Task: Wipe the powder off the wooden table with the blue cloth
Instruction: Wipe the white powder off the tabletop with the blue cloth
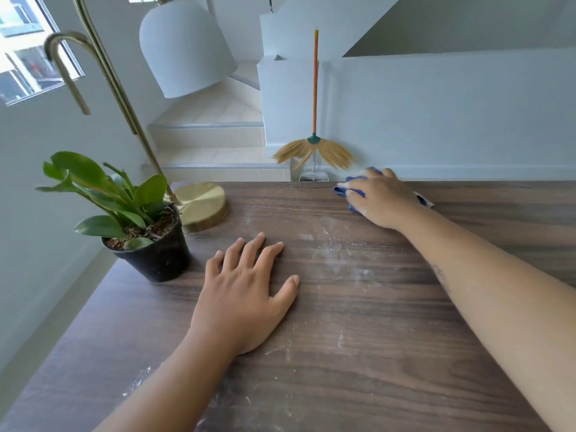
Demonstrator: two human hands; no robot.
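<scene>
The dark wooden table (389, 353) fills the lower part of the view. White powder (338, 249) is smeared in faint streaks across its middle, with more specks near the front edge. My right hand (381, 198) reaches to the table's far edge and presses down on the crumpled blue cloth (343, 191), which shows mostly under its fingers, with a blue and white corner showing past the wrist. My left hand (246, 294) lies flat on the tabletop, fingers spread, holding nothing.
A potted green plant in a black pot (152, 254) stands at the table's left, beside a lamp's round brass base (202, 205); its white shade (184, 48) hangs above. Behind the table a straw broom (314, 148) leans on the white wall, with stairs to its left.
</scene>
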